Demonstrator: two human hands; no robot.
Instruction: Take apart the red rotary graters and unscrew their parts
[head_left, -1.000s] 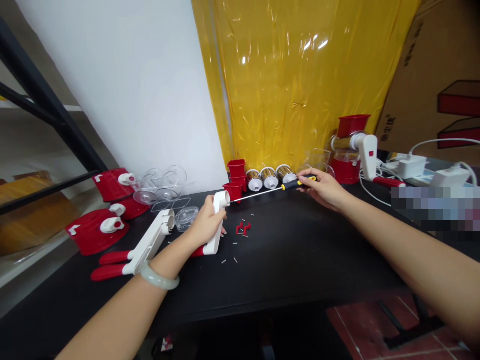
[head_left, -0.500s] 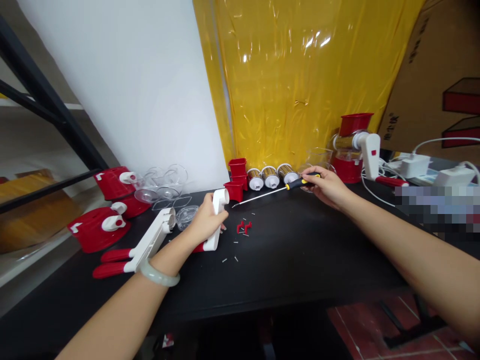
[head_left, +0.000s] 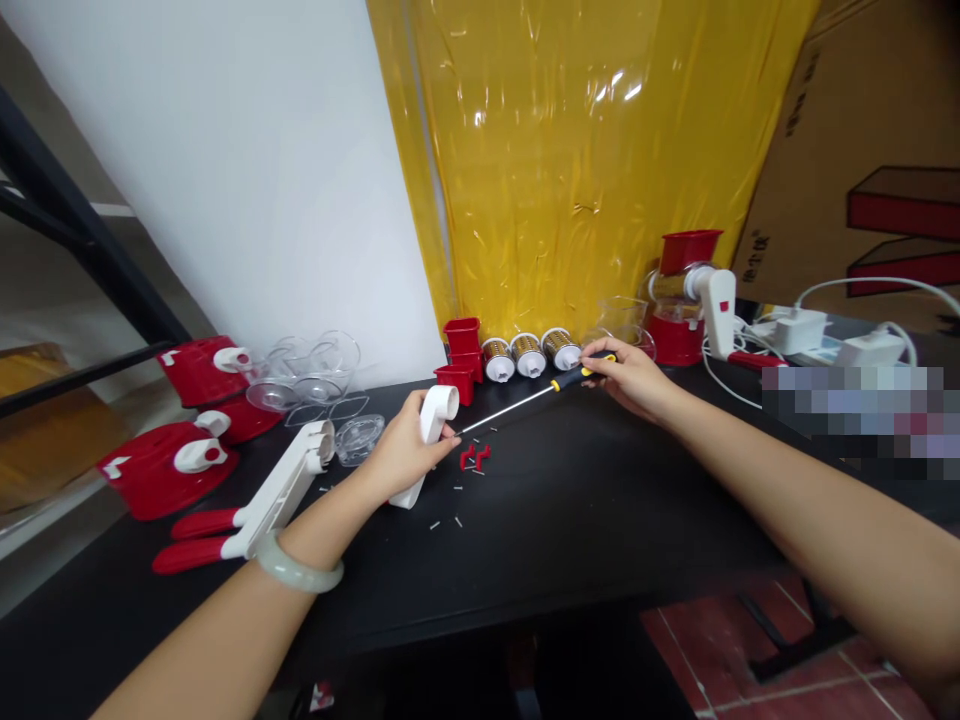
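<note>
My left hand is closed around a white crank handle, held upright on the black table. My right hand grips the black and yellow grip of a long screwdriver. The screwdriver's thin metal shaft points left, and its tip sits by the thumb of my left hand, beside the white handle. Two small red clips lie on the table just right of my left hand. Several tiny screws are scattered nearby.
Another white crank with red grips lies at the left, beside red bases and clear plastic bowls. At the back stand red hoppers, three metal drums, an assembled red grater and white chargers.
The screwdriver tip pulled back from the top of the white handle, then returned near my left thumb. The white handle tilted slightly. The camera shifted a little to the right.
</note>
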